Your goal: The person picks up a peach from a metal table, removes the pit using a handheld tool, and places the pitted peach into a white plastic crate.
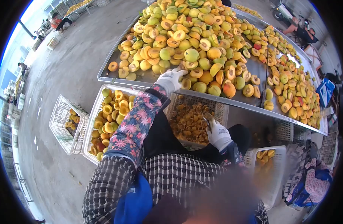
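Note:
My left hand (171, 80), in a white glove with stained fingertips, reaches over the near edge of the metal table (115, 61). Its fingers stretch out to the front of a large heap of halved and whole yellow peaches (191, 55), touching the fruit there. My right hand (217, 136), also gloved, is lower, above a crate (220, 112) of scooped-out brown-orange peach pieces (190, 121). The right fingers are closed, with something small and dark at their tips that I cannot make out. A floral sleeve (132, 125) covers my left forearm.
Beside my left arm stands a white crate (92, 128) full of peach halves, with another crate (59, 119) further left. At right is a white bin (278, 164) with some peach halves. Other people sit further off. A bag (324, 91) lies by the table's right end.

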Demonstrator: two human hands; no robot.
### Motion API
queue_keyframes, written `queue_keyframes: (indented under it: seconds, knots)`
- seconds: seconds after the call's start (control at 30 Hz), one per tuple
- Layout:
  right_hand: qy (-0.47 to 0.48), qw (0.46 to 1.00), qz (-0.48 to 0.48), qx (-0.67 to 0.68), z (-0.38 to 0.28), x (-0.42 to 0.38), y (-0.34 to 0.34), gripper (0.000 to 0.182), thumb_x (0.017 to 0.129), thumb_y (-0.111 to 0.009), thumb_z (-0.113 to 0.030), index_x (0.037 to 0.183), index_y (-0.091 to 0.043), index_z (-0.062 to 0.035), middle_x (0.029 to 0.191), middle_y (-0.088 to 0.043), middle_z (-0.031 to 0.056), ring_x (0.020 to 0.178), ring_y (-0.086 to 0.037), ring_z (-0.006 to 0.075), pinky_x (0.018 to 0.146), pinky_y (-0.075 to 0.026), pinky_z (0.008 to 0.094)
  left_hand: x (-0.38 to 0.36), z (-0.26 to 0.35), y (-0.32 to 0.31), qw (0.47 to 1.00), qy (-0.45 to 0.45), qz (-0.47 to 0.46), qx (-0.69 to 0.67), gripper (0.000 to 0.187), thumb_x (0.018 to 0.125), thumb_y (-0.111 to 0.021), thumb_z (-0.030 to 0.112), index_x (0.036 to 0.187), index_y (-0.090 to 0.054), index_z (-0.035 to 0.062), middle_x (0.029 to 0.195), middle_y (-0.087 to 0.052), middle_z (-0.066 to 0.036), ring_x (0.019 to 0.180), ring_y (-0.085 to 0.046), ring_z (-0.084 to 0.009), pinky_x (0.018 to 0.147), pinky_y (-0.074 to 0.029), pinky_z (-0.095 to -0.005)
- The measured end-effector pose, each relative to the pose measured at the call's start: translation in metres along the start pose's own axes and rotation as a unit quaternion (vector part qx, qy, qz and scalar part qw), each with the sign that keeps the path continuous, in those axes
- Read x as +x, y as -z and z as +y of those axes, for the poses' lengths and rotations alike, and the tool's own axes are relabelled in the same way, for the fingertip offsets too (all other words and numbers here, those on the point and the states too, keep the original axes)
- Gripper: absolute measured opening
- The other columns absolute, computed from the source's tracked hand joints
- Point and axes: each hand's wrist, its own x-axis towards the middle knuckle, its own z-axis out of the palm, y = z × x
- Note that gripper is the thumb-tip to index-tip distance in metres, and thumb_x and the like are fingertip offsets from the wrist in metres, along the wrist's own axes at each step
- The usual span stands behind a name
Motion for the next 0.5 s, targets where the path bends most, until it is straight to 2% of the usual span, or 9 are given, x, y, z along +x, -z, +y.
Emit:
queue_keyframes:
  seconds: [0.03, 0.13, 0.23, 0.27, 0.3, 0.33, 0.37, 0.47, 0.5]
  knots:
    - [0.003, 1.000, -0.001, 0.004, 0.000, -0.001, 0.002, 0.048, 0.091, -0.052, -0.020, 0.136, -0.037, -0.0125, 0.106, -0.061, 0.0240, 0.089, -0.062, 0.0422, 0.076, -0.050, 0.0493, 0.009, 0.001, -0.003, 0.999, 0.031, -0.036, 0.018, 0.056, 0.077, -0.063, 0.018, 0.131, -0.052, 0.0149, 0.132, -0.053, -0.016, 0.120, -0.053, -0.0314, 0.103, -0.042, -0.0376]
    - [0.011, 0.999, -0.013, 0.042, -0.003, -0.007, 0.009, 0.052, 0.091, -0.052, -0.019, 0.140, -0.034, -0.0124, 0.108, -0.061, 0.0252, 0.090, -0.062, 0.0427, 0.078, -0.049, 0.0491, 0.023, -0.007, 0.002, 0.998, 0.023, -0.056, 0.013, 0.052, 0.076, -0.064, 0.020, 0.127, -0.057, 0.0142, 0.124, -0.059, -0.016, 0.116, -0.055, -0.0323, 0.100, -0.043, -0.0379]
    - [-0.004, 0.998, -0.021, 0.053, -0.004, -0.008, 0.012, 0.055, 0.091, -0.052, -0.020, 0.141, -0.032, -0.0114, 0.108, -0.061, 0.0270, 0.092, -0.062, 0.0436, 0.079, -0.049, 0.0491, 0.010, -0.003, 0.012, 0.996, 0.029, 0.030, -0.079, 0.044, 0.077, -0.063, 0.019, 0.121, -0.062, 0.0120, 0.113, -0.065, -0.016, 0.108, -0.060, -0.0316, 0.094, -0.047, -0.0362]
    - [0.012, 0.997, -0.006, 0.073, -0.001, -0.007, 0.010, 0.057, 0.091, -0.053, -0.018, 0.142, -0.031, -0.0094, 0.106, -0.062, 0.0286, 0.093, -0.061, 0.0449, 0.080, -0.048, 0.0484, 0.009, -0.006, 0.014, 0.982, 0.096, 0.057, -0.151, 0.037, 0.079, -0.063, 0.017, 0.115, -0.065, 0.0095, 0.107, -0.067, -0.015, 0.102, -0.063, -0.0270, 0.088, -0.049, -0.0329]
    - [0.056, 0.993, 0.042, 0.097, 0.000, -0.005, 0.007, 0.055, 0.091, -0.054, -0.017, 0.141, -0.032, -0.0084, 0.104, -0.062, 0.0284, 0.093, -0.061, 0.0453, 0.079, -0.048, 0.0483, 0.006, -0.015, 0.007, 0.947, 0.115, 0.109, -0.278, 0.040, 0.080, -0.063, 0.012, 0.119, -0.062, 0.0081, 0.106, -0.067, -0.012, 0.095, -0.064, -0.0230, 0.084, -0.051, -0.0323]
    - [0.101, 0.983, 0.089, 0.122, 0.001, -0.003, 0.004, 0.054, 0.091, -0.054, -0.017, 0.139, -0.033, -0.0074, 0.102, -0.062, 0.0282, 0.092, -0.060, 0.0457, 0.078, -0.048, 0.0482, 0.001, -0.014, 0.008, 0.859, 0.145, 0.144, -0.469, 0.040, 0.082, -0.061, 0.014, 0.121, -0.061, 0.0068, 0.106, -0.067, -0.011, 0.092, -0.064, -0.0218, 0.081, -0.052, -0.0326]
    - [0.146, 0.969, 0.134, 0.145, 0.000, -0.002, 0.001, 0.052, 0.090, -0.055, -0.016, 0.138, -0.035, -0.0063, 0.100, -0.062, 0.0280, 0.091, -0.060, 0.0460, 0.078, -0.048, 0.0481, -0.006, -0.012, 0.009, 0.731, 0.169, 0.173, -0.638, 0.041, 0.084, -0.059, 0.016, 0.123, -0.059, 0.0055, 0.105, -0.067, -0.009, 0.088, -0.065, -0.0207, 0.079, -0.053, -0.0330]
    - [0.186, 0.951, 0.121, 0.218, -0.020, 0.010, 0.014, 0.046, 0.090, -0.056, -0.015, 0.132, -0.039, -0.0037, 0.095, -0.062, 0.0270, 0.087, -0.059, 0.0471, 0.073, -0.048, 0.0483, -0.036, 0.009, 0.027, 0.543, 0.099, 0.083, -0.830, 0.042, 0.090, -0.052, 0.025, 0.126, -0.057, 0.0047, 0.107, -0.066, -0.008, 0.085, -0.065, -0.0203, 0.074, -0.053, -0.0320]
    - [0.189, 0.948, 0.118, 0.226, -0.029, 0.015, 0.021, 0.043, 0.091, -0.056, -0.016, 0.129, -0.041, -0.0035, 0.094, -0.062, 0.0268, 0.086, -0.059, 0.0473, 0.072, -0.048, 0.0485, -0.042, 0.017, 0.027, 0.526, 0.105, 0.079, -0.840, 0.043, 0.090, -0.050, 0.028, 0.126, -0.056, 0.0049, 0.107, -0.066, -0.009, 0.086, -0.065, -0.0208, 0.074, -0.054, -0.0324]
